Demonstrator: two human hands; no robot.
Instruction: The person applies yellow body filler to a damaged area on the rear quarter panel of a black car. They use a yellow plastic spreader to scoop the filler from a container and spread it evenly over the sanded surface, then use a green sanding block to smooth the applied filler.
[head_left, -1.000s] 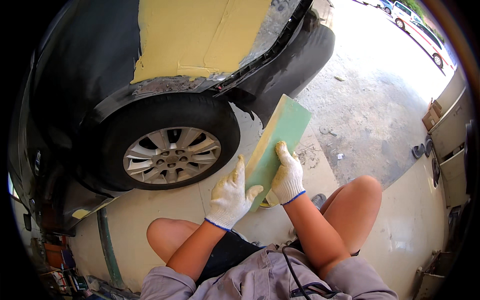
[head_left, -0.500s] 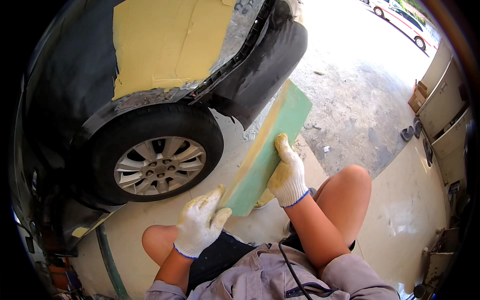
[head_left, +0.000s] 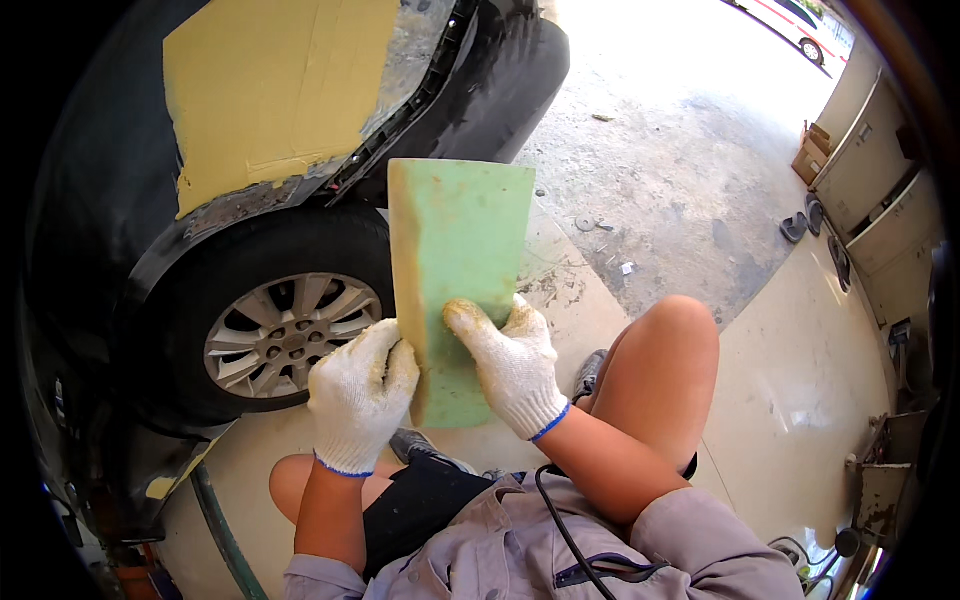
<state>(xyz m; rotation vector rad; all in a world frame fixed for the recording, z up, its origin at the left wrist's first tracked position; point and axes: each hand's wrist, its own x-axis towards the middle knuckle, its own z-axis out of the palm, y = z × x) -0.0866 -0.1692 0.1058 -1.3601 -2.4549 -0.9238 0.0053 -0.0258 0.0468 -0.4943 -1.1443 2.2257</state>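
Both of my hands wear white knit gloves with yellow stains on the fingers. My right hand (head_left: 518,365) grips a light green, flat rectangular sheet (head_left: 470,240), its thumb across the front face. Some of that hand's fingers are hidden behind the sheet. A yellowish-brown stain runs along the sheet's left side. Closed at the lower left edge of the sheet is my left hand (head_left: 362,395), thumb against bent fingers. The sheet stands nearly upright in front of me, its lower end between my hands.
To the left is a dark car with yellow filler (head_left: 270,90) spread on its panel above the wheel (head_left: 295,335). A dark bumper end (head_left: 500,80) sticks out beyond it. Slippers (head_left: 800,222) and a cardboard box (head_left: 812,153) lie by the cabinets at right.
The sheet has turned from a slant to nearly upright, showing its broad face. My right hand has moved left and down along it; my left has shifted left and up, its fingers closing together.
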